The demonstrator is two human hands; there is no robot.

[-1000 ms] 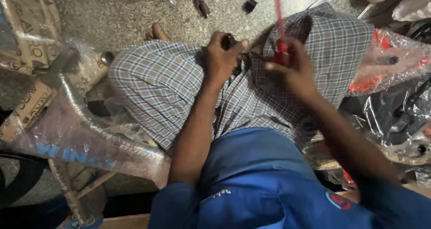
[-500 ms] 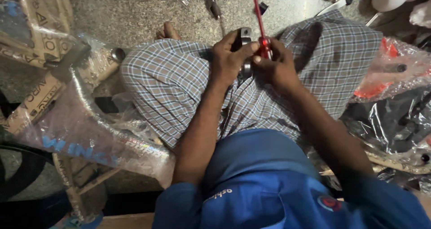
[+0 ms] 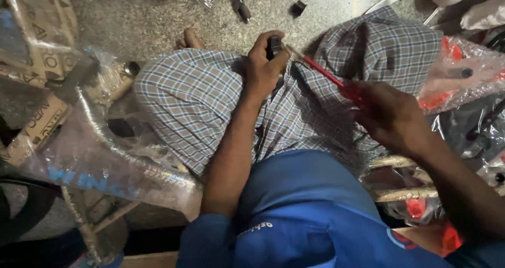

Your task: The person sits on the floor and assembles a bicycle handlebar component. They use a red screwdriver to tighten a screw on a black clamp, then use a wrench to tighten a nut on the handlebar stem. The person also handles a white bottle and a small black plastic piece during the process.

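Head view: speckled stone floor (image 3: 158, 15); left hand (image 3: 265, 63) grips black part (image 3: 273, 46), right hand (image 3: 389, 115) red screwdriver (image 3: 329, 77)

Two hands (image 3: 265, 63) (image 3: 392, 115), one screwdriver (image 3: 323, 73)

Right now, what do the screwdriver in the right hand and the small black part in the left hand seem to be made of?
screwdriver: red see-through handle, likely glossy plastic; the thin grey shaft looks like metal. Held by the right hand.
small black part: dark and dull, possibly plastic or painted metal; mostly hidden by the left hand, so uncertain.
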